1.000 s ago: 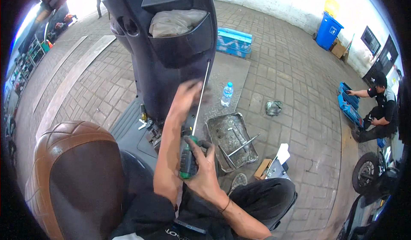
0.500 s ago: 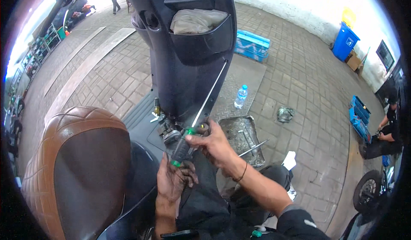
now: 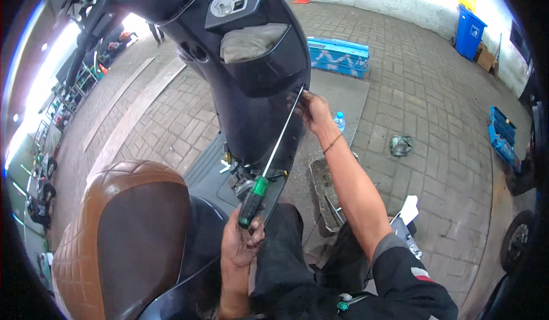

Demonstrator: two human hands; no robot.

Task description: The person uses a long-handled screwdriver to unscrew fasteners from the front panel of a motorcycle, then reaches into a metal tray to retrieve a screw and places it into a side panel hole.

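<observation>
Fingers, left hand [image 3: 239,244]: curled and clasped on the butt end of the screwdriver [image 3: 253,203], below the front panel [image 3: 254,117] of the scooter.
Fingers, right hand [image 3: 314,111]: bent about the shaft near its tip, at the right edge of the front panel; whether the shaft is pinched cannot be told.
Screwdriver: green and black handle, long metal shaft; slanted up and rightward across the lower front panel, tip placed at its right edge.
Pocket [image 3: 264,73]: dark, set in the upper front panel; greyish plastic bag [image 3: 251,43] contained.
Seat [image 3: 143,223]: brown, quilted sides; mounted left of and nearer than the front panel.
Toolbox [image 3: 338,56]: blue; placed right of the front panel.
Bottle [image 3: 339,120]: blue-capped, partly hidden by the right wrist; right of the front panel.
Tray [image 3: 323,194]: grimy, partly covered by the right forearm; lower right of the front panel.
</observation>
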